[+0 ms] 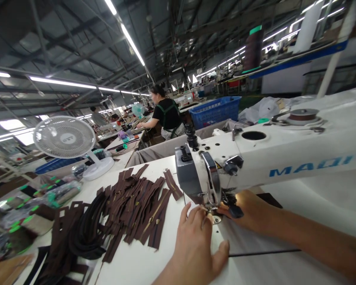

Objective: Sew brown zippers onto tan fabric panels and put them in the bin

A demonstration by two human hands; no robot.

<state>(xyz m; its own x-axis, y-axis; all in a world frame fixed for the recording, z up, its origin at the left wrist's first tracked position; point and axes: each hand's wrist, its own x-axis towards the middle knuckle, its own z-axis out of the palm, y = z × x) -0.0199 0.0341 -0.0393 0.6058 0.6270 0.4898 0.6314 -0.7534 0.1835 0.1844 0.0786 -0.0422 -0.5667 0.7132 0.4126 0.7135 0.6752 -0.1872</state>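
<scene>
My left hand (195, 243) lies flat on the white table (142, 265), fingers stretched toward the presser foot (211, 209) of a white sewing machine (284, 158). My right hand (253, 211) reaches in behind the needle area under the machine head, its fingers partly hidden by the machine. A thin dark cord (264, 252) runs across the table beside my left thumb. A pile of brown zippers (139, 206) lies to the left of my left hand, apart from it.
A white desk fan (65, 138) stands at the table's far left. Dark straps (86, 233) and bagged parts (59, 194) lie left of the zippers. A person in black (166, 114) works at a further table. A blue crate (215, 111) sits behind the machine.
</scene>
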